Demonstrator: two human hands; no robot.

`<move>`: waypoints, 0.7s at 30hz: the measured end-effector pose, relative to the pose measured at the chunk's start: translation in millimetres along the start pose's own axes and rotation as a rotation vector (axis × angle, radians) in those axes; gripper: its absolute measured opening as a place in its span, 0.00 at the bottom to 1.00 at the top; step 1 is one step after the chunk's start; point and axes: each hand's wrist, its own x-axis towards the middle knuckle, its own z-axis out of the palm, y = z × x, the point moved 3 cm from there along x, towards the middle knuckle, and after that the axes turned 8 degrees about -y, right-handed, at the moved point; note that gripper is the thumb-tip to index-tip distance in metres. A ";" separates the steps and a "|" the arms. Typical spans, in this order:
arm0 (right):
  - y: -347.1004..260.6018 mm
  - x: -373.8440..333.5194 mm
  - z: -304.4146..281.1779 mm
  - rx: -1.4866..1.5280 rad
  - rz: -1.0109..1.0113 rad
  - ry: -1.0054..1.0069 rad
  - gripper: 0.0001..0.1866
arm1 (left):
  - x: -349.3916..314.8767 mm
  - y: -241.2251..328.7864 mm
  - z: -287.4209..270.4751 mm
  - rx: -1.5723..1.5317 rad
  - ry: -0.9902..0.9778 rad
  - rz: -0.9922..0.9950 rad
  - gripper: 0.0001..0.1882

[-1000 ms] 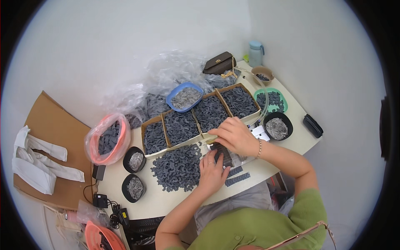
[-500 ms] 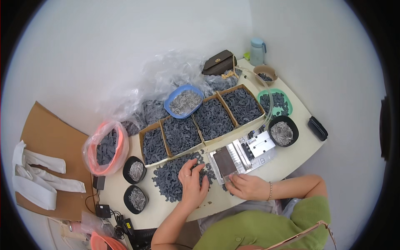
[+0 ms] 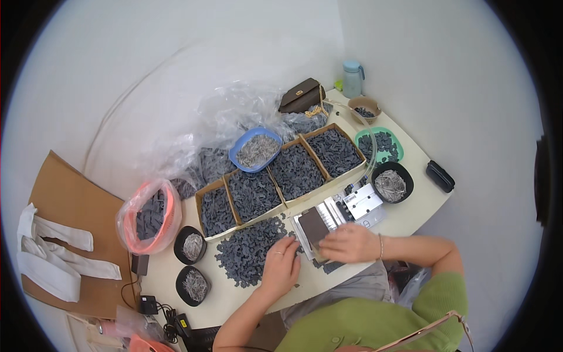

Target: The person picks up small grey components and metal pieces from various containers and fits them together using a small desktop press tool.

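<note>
A metal fixture [image 3: 297, 233] with a dark brown plate [image 3: 315, 226], a row of slots and a silver block lies on the table in front of me. My right hand [image 3: 352, 243] reaches over its near side, fingers bent and pressed down by the plate; what they hold, if anything, is hidden. Beside the fixture's left edge is my left hand [image 3: 282, 267], fingertips drawn together at the edge of a loose pile of small dark grey plastic pieces [image 3: 246, 253]. Whatever lies between those fingertips is too small to make out. Several grey pieces [image 3: 328, 267] sit below the right hand.
Behind the pile stands a divided cardboard tray [image 3: 264, 216] of grey pieces, with a blue bowl [image 3: 256, 149] of metal pins on it. Black bowls [image 3: 192, 286] of pins stand left and right [image 3: 393, 182]. A green tray [image 3: 400, 146] and a black case [image 3: 440, 176] are at the right.
My left hand has moved right, from over the pile to the fixture's edge, and its fingers have drawn together. My right hand has shifted up over the brown plate. The view has tilted slightly.
</note>
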 end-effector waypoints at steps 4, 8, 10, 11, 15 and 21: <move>68.9 37.4 -4.1 0.137 0.366 0.130 0.13 | 0.0 14.6 20.4 0.138 -0.021 0.124 0.18; 129.1 60.0 36.7 0.593 0.679 0.095 0.20 | 11.3 28.0 32.1 0.350 0.000 0.144 0.17; 141.4 57.5 53.1 0.671 0.730 0.014 0.21 | 16.6 30.8 33.9 0.417 0.003 0.127 0.16; 144.1 56.8 55.1 0.700 0.739 -0.039 0.21 | 19.0 33.2 33.8 0.439 0.003 0.116 0.15; 163.1 40.4 20.9 0.533 0.695 -0.044 0.21 | 30.6 33.8 38.5 0.532 -0.017 0.105 0.14; 214.7 -22.1 -9.5 0.354 0.846 -0.224 0.11 | 41.5 37.9 42.3 0.646 -0.203 0.105 0.11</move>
